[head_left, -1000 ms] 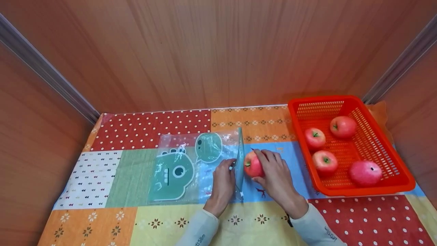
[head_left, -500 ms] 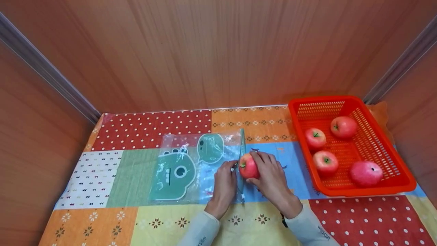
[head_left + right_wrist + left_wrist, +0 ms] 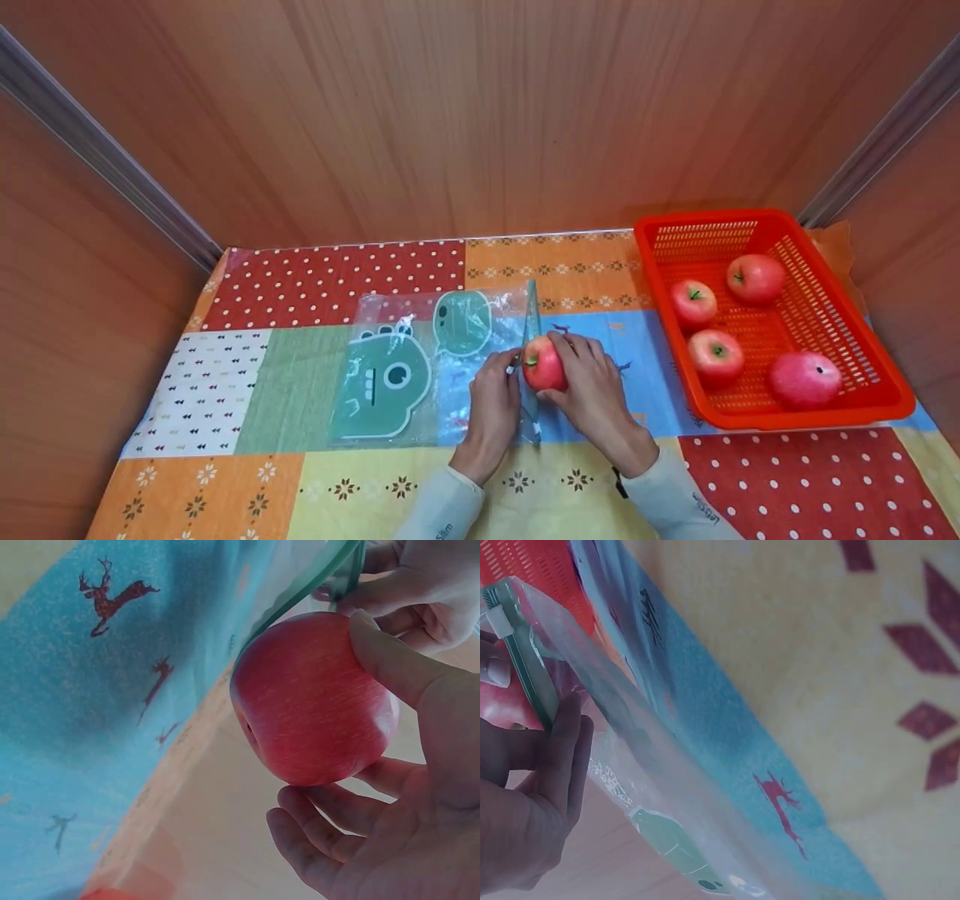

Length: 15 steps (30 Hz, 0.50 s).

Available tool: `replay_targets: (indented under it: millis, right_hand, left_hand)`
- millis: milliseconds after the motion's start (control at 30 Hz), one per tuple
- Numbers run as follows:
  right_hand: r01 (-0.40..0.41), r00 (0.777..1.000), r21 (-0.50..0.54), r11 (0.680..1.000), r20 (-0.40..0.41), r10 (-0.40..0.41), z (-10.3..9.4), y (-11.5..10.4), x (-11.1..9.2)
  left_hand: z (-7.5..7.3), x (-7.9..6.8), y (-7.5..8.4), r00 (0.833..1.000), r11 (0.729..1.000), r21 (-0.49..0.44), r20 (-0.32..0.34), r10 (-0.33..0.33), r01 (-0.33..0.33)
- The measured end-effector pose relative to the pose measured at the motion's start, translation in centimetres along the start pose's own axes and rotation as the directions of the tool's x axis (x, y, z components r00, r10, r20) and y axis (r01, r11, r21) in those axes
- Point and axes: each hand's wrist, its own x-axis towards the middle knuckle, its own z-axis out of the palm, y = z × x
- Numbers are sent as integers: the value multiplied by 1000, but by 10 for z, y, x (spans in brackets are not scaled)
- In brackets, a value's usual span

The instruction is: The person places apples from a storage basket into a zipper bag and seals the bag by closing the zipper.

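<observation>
A clear zip bag (image 3: 472, 409) printed with green cartoon monsters lies flat, its green-edged mouth facing right. My left hand (image 3: 491, 405) pinches one edge of that mouth; the left wrist view shows the green zip strip (image 3: 531, 671) between the fingers, with a white slider (image 3: 500, 621) on it. My right hand (image 3: 600, 397) grips a red apple (image 3: 541, 366) right at the bag's mouth. Seen from the right wrist, the apple (image 3: 315, 705) has the thumb over one side and fingers on the other, and overlaps the green edge of the bag.
On the right stands an orange-red plastic basket (image 3: 802, 421) holding several apples (image 3: 715, 356) and a pinkish round fruit (image 3: 806, 379). A patchwork cloth (image 3: 300, 390) covers the table. Wood-grain panels (image 3: 480, 120) rise at the back and both sides.
My right hand has carried the apple left, from beside the bag up to its mouth. The left hand keeps its pinch on the bag's edge, nearly still.
</observation>
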Motion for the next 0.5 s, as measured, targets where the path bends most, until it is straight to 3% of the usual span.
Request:
replay_targets:
  millis: [300,500]
  right_hand:
    - [2,1000,8,1000,-1,-2,4,-2,2]
    - [2,1000,7,1000,-8,-2,7,-3,3]
  left_hand:
    - [-5,-2,6,1000,1000,-7,-15,1,-1]
    - [-7,-4,9,998,999,1,-42,45,-45]
